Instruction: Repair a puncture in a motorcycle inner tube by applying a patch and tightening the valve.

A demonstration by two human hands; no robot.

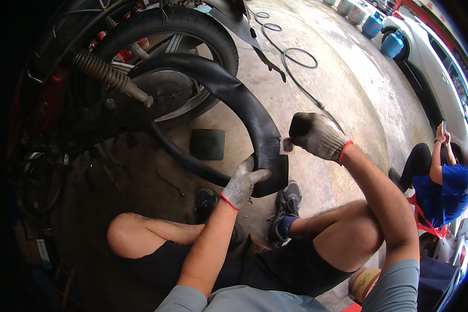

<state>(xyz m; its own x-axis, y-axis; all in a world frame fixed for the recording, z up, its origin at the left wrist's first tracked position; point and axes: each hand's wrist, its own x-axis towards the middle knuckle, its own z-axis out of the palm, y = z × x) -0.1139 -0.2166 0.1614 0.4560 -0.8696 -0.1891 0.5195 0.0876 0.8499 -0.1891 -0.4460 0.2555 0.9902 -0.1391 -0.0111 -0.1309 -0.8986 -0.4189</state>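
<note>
My left hand (244, 182), in a white knit glove with a red cuff, is closed around a black inner tube (247, 104). The tube loops from the motorcycle's rear wheel (226, 47) down toward my feet. Under the tube by my left hand is a flat black piece (274, 179); whether it is separate from the tube I cannot tell. My right hand (320, 135), its glove blackened at the fingers, pinches a small patch (287, 146) with an orange rim and a pale backing. The patch is right beside a scuffed area of the tube, and whether they touch is unclear.
A dark square pad (207, 144) lies on the concrete inside the tube's loop. An air hose (296, 78) snakes across the floor beyond. Blue gas cylinders (392, 44) stand by a white car (431, 57). At right, a person in blue (444, 190) sits holding a phone.
</note>
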